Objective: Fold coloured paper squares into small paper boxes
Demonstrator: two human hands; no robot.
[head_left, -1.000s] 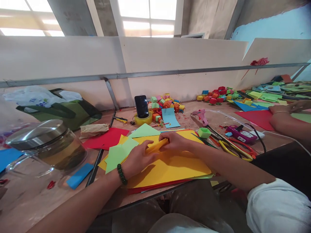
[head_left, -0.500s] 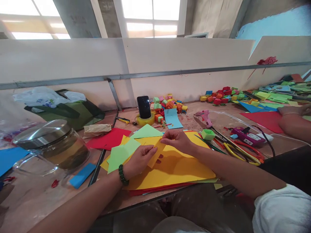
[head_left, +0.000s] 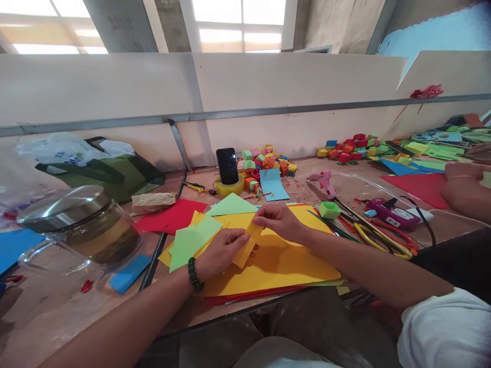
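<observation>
Yellow strip turned, left hand midway, right hand at top

The strip looks like smooth, matt paper, as does the sheet. The cubes are crisply creased, matt paper too. The desk is dull, scuffed and blotchy; its material is hard to tell. The jug is clear, shiny glass, its lid brushed-looking metal. The phone has a glossy dark face; the tape is translucent, shiny plastic. The glue gun and socket are hard plastic. Thin, crinkled plastic makes the white bag, soft matt cloth the green one. The bracelet has polished beads; the sleeve is soft cloth. The rail looks like dull metal, the pillar like rough concrete.
</observation>
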